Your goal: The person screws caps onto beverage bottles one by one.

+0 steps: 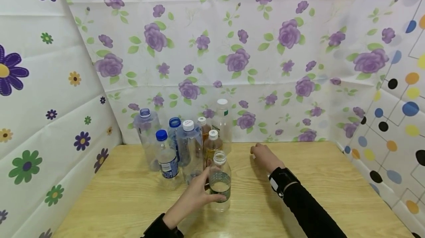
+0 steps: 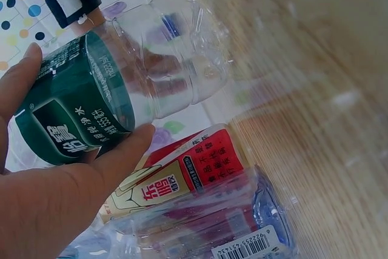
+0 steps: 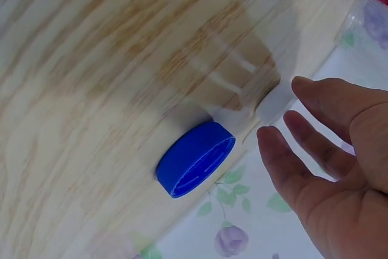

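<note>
My left hand [image 1: 196,195] grips a clear plastic water bottle [image 1: 220,173] round its green label [image 2: 73,104], thumb on one side and fingers on the other. The bottle stands upright with its mouth uncapped. My right hand [image 1: 267,158] reaches to the back edge of the table, right of the bottles. In the right wrist view its thumb and fingers are spread a little, with nothing gripped between them. Right at those fingertips lies a small white object [image 3: 276,102], perhaps a cap. A blue bottle cap [image 3: 195,159] rests on the wood beside them, hidden in the head view.
Left of the hands stand several bottles: a large clear open one [image 1: 146,134], a blue-capped one [image 1: 166,157], a white-capped clear one [image 1: 190,149] and a tea-coloured one [image 1: 213,145]. A patterned cloth [image 1: 199,64] hangs behind the wooden table [image 1: 132,208].
</note>
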### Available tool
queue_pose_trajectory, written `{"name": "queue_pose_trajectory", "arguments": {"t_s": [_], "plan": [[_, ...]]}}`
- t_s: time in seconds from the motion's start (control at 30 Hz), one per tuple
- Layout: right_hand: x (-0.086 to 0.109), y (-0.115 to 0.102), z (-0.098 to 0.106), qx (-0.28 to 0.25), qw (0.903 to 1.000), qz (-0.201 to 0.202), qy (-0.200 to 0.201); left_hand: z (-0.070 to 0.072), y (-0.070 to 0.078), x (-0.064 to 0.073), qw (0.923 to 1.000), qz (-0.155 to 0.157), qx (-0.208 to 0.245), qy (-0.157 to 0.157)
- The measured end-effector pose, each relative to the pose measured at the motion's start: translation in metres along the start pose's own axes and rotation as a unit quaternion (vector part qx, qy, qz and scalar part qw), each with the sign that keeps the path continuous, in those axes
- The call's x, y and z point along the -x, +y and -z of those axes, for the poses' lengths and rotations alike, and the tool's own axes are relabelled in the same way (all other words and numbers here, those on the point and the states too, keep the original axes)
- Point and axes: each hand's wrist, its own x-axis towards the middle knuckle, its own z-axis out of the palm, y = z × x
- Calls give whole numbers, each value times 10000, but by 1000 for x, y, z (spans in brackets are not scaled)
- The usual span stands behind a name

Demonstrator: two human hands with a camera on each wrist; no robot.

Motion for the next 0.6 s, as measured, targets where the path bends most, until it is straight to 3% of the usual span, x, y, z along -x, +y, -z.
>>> {"name": "queue_pose_trajectory", "arguments": {"t_s": [0.43, 0.6], "plan": [[-3, -3, 4, 211, 9993, -40, -308, 1, -2, 0, 9998, -24, -172, -12], [-5, -13, 12, 159, 9995, 245, -68, 1, -2, 0, 9998, -33, -202, 15]]}}
